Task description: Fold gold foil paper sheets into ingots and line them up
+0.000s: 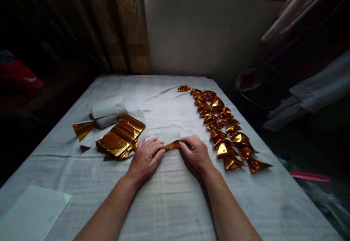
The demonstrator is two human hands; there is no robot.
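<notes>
In the head view, a narrow folded strip of gold foil paper (172, 145) lies between my two hands at the middle of the table. My left hand (147, 155) has its fingers closed on the strip's left end. At the other end, my right hand (195, 151) pinches the strip between thumb and fingers. Just behind it, part of a pale sheet (168, 136) shows. Left of my left hand sits a stack of creased gold foil sheets (121, 137). Two rows of folded gold foil pieces (216, 124) run along the table's right side.
White papers (106, 109) lie behind the gold stack, and another white sheet (35, 212) rests at the front left. The cloth-covered table (164, 204) meets a wall (191, 33) and curtain (131, 26) at the back. Beyond its right edge is a pink handle (310, 177).
</notes>
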